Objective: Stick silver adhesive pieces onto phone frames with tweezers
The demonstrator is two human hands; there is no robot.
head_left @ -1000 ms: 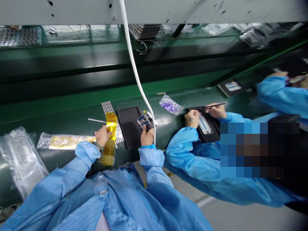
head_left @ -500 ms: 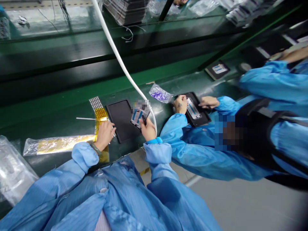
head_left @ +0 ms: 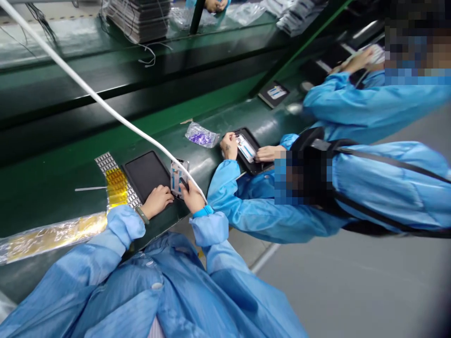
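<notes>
Silver rectangular phone-like frame with blue strips (head_left: 174,170) is grasped by right hand (head_left: 193,197) at flat black rectangular tray's (head_left: 146,172) right edge, apparently for steadying; left hand's (head_left: 158,202) grip, close by, cannot be told.

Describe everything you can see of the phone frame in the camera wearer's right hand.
The phone frame is a thin rectangle with a dark edge, its pale, metallic-looking face showing blue strips. The right hand grips its lower right part, and a dark object covers some of the face. It is beside the black tray. The white cable crosses its upper right in view. Whether the left hand touches it is unclear.
</notes>
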